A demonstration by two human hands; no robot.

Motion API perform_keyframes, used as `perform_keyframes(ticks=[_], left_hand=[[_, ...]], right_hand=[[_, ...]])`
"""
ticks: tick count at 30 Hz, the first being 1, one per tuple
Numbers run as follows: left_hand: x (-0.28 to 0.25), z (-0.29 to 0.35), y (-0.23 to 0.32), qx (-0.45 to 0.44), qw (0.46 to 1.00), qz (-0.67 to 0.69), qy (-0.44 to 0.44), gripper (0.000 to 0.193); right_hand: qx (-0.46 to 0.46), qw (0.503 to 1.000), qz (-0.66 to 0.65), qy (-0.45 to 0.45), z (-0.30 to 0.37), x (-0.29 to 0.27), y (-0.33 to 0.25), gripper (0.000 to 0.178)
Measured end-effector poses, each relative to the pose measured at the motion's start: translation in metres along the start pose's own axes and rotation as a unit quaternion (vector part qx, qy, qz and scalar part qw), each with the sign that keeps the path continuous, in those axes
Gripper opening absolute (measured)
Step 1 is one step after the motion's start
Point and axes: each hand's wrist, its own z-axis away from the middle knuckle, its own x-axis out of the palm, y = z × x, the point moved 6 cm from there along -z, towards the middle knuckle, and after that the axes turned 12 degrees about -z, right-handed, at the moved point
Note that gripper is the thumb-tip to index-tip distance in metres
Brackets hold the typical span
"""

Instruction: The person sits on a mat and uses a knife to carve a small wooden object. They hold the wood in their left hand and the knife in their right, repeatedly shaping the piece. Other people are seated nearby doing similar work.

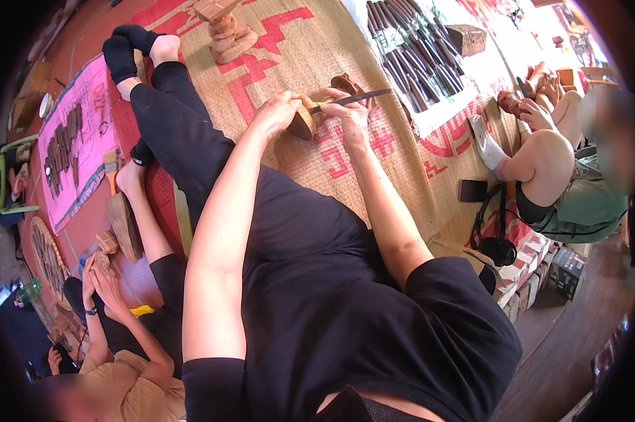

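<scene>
A carved wooden piece with a rounded, darker underside [302, 128] is held up over the woven mat [395, 184]. My left hand [278, 112] grips it from its left side, fingers wrapped round its top. My right hand [350, 124] is closed on a long, dark, flat file [365, 96]. One end of the file lies against the wooden piece, and the other sticks out to the right past my fingers. Just beyond my right hand, another carved brown wooden piece [347, 84] rests on the mat, partly hidden by the hand and file.
Rows of carving tools [412, 53] lie on a white cloth at the far right, beside a wooden block [466, 39]. A twisted wooden stand [231, 41] is beyond my legs. People work on either side. A phone [475, 190] lies near the right-hand person.
</scene>
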Motion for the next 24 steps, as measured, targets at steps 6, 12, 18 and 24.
perform_keyframes(ticks=[6,12,18,24], left_hand=[[0.000,-0.004,-0.002,0.004,1.000,-0.015,0.006,0.037],[0.000,-0.002,-0.001,0.007,1.000,-0.010,0.003,0.038],[-0.001,0.000,0.002,-0.005,1.000,-0.021,0.011,0.038],[-0.005,0.002,0.006,0.002,1.000,-0.001,-0.006,0.037]], right_hand=[[-0.009,0.999,-0.028,-0.018,-0.001,-0.001,-0.002,0.038],[0.002,0.999,-0.032,-0.005,-0.002,-0.006,0.000,0.033],[-0.022,0.999,0.017,-0.032,-0.003,-0.007,0.004,0.042],[0.000,1.000,-0.012,-0.018,-0.005,-0.007,-0.001,0.041]])
